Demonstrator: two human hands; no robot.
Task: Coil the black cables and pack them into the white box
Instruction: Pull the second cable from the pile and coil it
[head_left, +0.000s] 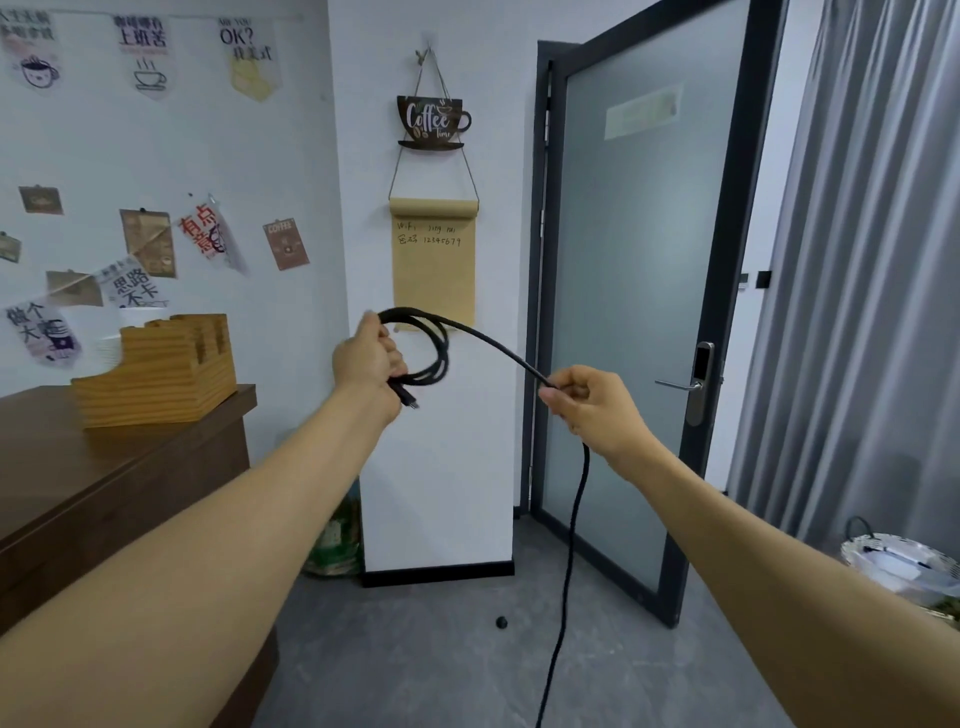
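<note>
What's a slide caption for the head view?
Left hand holds coiled black cable; right hand feeds the hanging length.

Cup-shaped wall sign is reading "Coffee Time". Kraft paper roll below is showing handwritten "WiFi" and no. "12345679". Pennant at top left is reading "OK?". Small card is reading "COFFEE".

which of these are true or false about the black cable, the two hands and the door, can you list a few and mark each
1. The left hand holds loops of the braided black cable. True.
2. The right hand is empty. False: it pinches the same cable.
3. The cable's free part hangs from the right hand towards the grey floor. True.
4. The frosted glass door is shut. False: it stands open.
5. A white box sits on the brown wooden counter. False: only a ribbed wooden holder shows there.
</note>
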